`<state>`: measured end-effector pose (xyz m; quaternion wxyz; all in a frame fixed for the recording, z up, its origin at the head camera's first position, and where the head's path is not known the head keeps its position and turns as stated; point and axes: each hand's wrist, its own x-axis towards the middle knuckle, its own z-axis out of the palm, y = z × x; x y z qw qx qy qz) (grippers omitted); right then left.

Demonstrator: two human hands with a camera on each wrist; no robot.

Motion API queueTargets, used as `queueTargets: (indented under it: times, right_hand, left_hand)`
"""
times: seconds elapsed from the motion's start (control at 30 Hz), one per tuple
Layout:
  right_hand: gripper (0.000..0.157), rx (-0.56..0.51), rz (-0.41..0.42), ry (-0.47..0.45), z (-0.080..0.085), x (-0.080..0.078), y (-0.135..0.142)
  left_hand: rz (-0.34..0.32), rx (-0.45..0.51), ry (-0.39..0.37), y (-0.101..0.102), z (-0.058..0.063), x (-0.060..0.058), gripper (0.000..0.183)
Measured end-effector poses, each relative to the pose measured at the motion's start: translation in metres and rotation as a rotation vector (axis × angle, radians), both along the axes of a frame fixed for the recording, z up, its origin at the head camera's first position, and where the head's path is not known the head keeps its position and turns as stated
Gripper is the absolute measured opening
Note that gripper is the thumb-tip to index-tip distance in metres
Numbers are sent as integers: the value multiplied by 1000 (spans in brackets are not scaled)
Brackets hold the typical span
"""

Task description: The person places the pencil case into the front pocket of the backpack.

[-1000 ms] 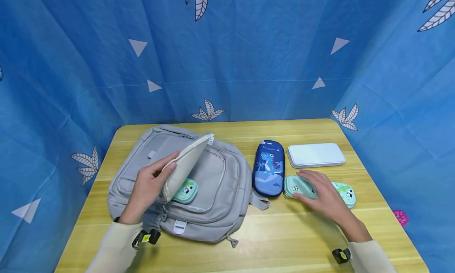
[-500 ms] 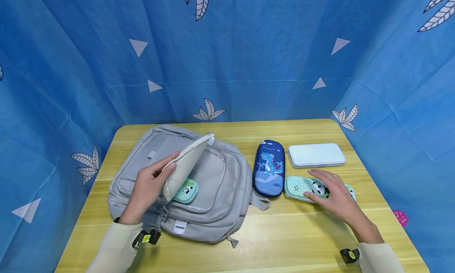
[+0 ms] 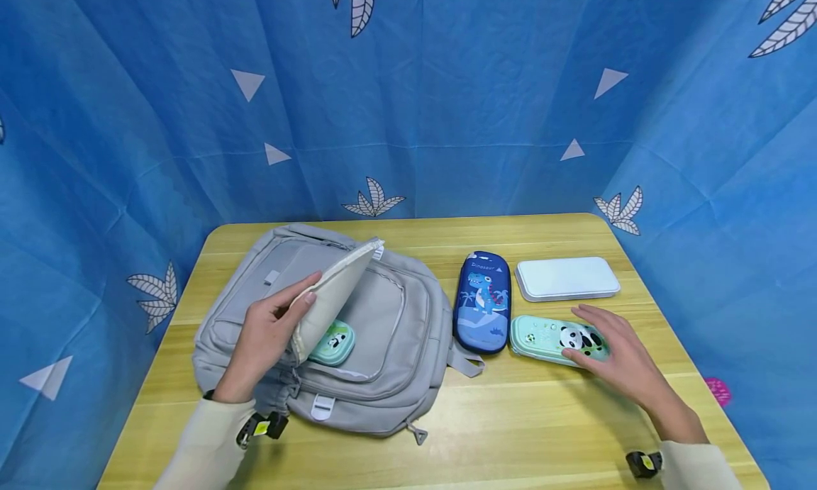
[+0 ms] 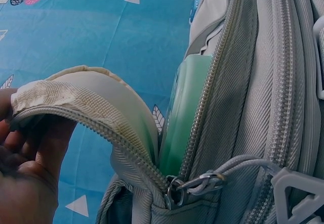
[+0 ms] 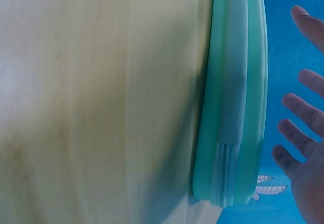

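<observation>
A grey backpack (image 3: 408, 348) lies on the table's left half with its front pocket unzipped. My left hand (image 3: 271, 327) pinches the edge of the pocket flap (image 3: 335, 291), holding it raised. Inside the pocket sits a mint-green pencil case (image 3: 335, 344), partly covered by the flap; the left wrist view shows this case (image 4: 185, 112) behind the zipper teeth. On the right, another mint pencil case (image 3: 542, 336) with a panda lies flat. My right hand (image 3: 619, 359) hovers over its right end, fingers spread in the right wrist view, holding nothing.
A navy dinosaur pencil case (image 3: 483, 302) stands lengthwise between the backpack and the panda case. Behind the panda case lies a white case (image 3: 568, 278). A strap (image 3: 466, 360) extends from the backpack's right side. Blue patterned curtains (image 3: 415, 107) surround the wooden table (image 3: 485, 433).
My right hand has moved to the right along the panda pencil case, uncovering more of its printed top. The left hand and the flap have stayed put.
</observation>
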<state>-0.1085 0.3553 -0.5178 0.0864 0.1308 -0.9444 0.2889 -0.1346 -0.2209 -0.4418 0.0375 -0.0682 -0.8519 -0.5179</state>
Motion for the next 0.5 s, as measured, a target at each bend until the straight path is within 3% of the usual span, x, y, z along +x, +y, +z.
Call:
queueTargets:
  times: [0.5]
  right_hand:
    - [82, -9, -50, -38, -8, 3, 16]
  left_hand:
    - [-2, 1, 3, 0, -2, 0, 40]
